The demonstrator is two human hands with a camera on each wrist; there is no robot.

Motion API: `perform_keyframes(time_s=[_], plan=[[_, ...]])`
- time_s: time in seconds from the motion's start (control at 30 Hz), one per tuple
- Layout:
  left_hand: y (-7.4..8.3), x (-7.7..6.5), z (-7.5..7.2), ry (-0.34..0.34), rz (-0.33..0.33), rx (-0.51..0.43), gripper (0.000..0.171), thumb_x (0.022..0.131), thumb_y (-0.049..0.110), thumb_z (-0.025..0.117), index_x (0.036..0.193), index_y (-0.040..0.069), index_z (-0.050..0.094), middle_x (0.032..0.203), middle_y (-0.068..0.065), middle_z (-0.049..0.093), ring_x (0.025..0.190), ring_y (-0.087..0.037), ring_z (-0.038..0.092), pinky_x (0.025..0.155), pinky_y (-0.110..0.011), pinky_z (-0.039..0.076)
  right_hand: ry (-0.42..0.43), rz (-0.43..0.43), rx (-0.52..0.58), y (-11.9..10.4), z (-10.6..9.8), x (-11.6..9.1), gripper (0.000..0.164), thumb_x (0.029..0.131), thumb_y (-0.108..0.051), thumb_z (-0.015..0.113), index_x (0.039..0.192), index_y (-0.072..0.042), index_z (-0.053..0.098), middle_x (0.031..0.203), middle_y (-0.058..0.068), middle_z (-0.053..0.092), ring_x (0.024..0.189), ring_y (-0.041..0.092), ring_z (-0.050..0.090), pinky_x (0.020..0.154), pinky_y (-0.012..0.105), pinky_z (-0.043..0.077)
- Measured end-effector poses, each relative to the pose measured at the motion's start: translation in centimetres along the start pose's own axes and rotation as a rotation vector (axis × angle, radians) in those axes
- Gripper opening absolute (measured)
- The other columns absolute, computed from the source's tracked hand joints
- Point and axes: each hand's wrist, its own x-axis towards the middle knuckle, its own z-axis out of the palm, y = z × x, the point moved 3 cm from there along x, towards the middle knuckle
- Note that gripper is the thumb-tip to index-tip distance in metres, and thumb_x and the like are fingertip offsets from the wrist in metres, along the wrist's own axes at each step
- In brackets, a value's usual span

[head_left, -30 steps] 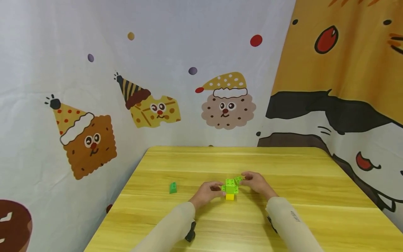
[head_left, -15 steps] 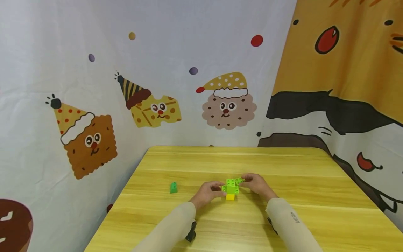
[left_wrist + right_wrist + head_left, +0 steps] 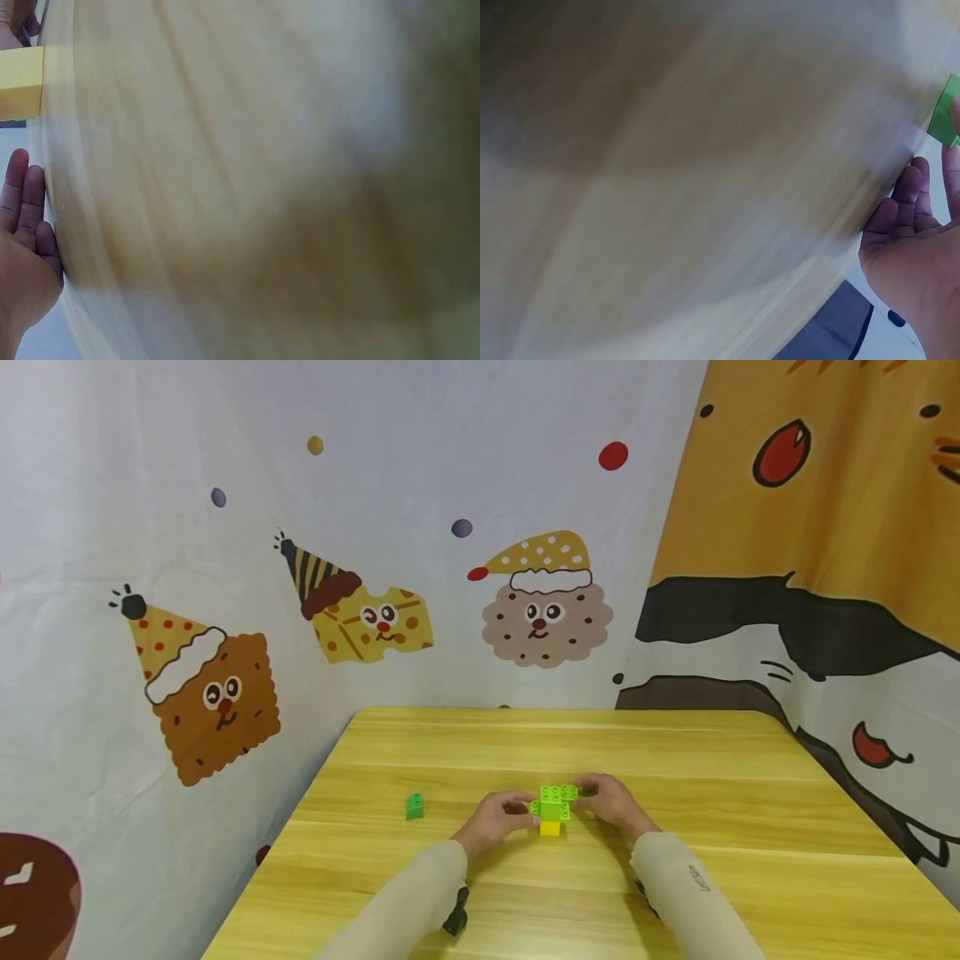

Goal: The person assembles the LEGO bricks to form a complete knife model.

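Observation:
A small stack of toy building bricks stands on the table, with a lime green brick (image 3: 551, 807) over a yellow brick (image 3: 550, 829). Lime green pieces stick out at its left and right sides. My left hand (image 3: 495, 818) grips the stack from the left, thumb at the front near the left lime piece. From the right, my right hand (image 3: 611, 802) pinches another lime brick (image 3: 571, 792) against the stack's upper back right. In the left wrist view the yellow brick (image 3: 21, 82) shows beyond the fingers. The right wrist view catches part of a green brick (image 3: 943, 116) at the fingertips.
A darker green brick (image 3: 415, 806) lies alone on the wooden table (image 3: 450, 743), left of the left hand. Behind the table hangs a printed curtain (image 3: 420, 460) with cartoon food figures. Both forearms wear light sleeves.
The right hand has brought its lime brick slightly down and in, turning it until it lines up beside the stack's top. The left hand keeps its hold; the darker brick stays put.

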Motion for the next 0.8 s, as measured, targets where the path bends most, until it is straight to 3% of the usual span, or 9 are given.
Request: perform_keyframes(time_s=[0.3, 0.53, 0.8], plan=[[-0.4, 0.2, 0.0, -0.001, -0.002, -0.003, 0.040, 0.088, 0.030, 0.078, 0.125, 0.018, 0.069, 0.113, 0.001, 0.065, 0.104, -0.017, 0.058, 0.088, -0.038, 0.050, 0.024, 0.001, 0.006, 0.2, -0.6, -0.9, 0.040, 0.084, -0.021, 0.081, 0.116, -0.003, 0.067, 0.114, 0.011, 0.064, 0.106, 0.028, 0.057, 0.090, 0.047, 0.047], [-0.1, -0.1, 0.1, 0.017, 0.007, -0.018, 0.039, 0.089, 0.023, 0.077, 0.126, 0.015, 0.068, 0.118, -0.005, 0.064, 0.108, -0.025, 0.057, 0.092, -0.047, 0.048, 0.022, 0.004, 0.010, -0.1, -1.3, -1.5, 0.039, 0.085, -0.021, 0.080, 0.117, -0.002, 0.065, 0.114, 0.010, 0.064, 0.103, 0.026, 0.060, 0.087, 0.044, 0.051], [-0.1, -0.2, 0.1, 0.001, 0.009, -0.013, 0.038, 0.089, 0.026, 0.077, 0.125, 0.015, 0.069, 0.115, -0.004, 0.064, 0.105, -0.023, 0.058, 0.088, -0.042, 0.050, 0.011, -0.016, 0.037, -1.0, -2.1, -2.0, 0.036, 0.089, -0.023, 0.076, 0.117, -0.005, 0.066, 0.118, 0.010, 0.065, 0.102, 0.026, 0.060, 0.083, 0.040, 0.052]])
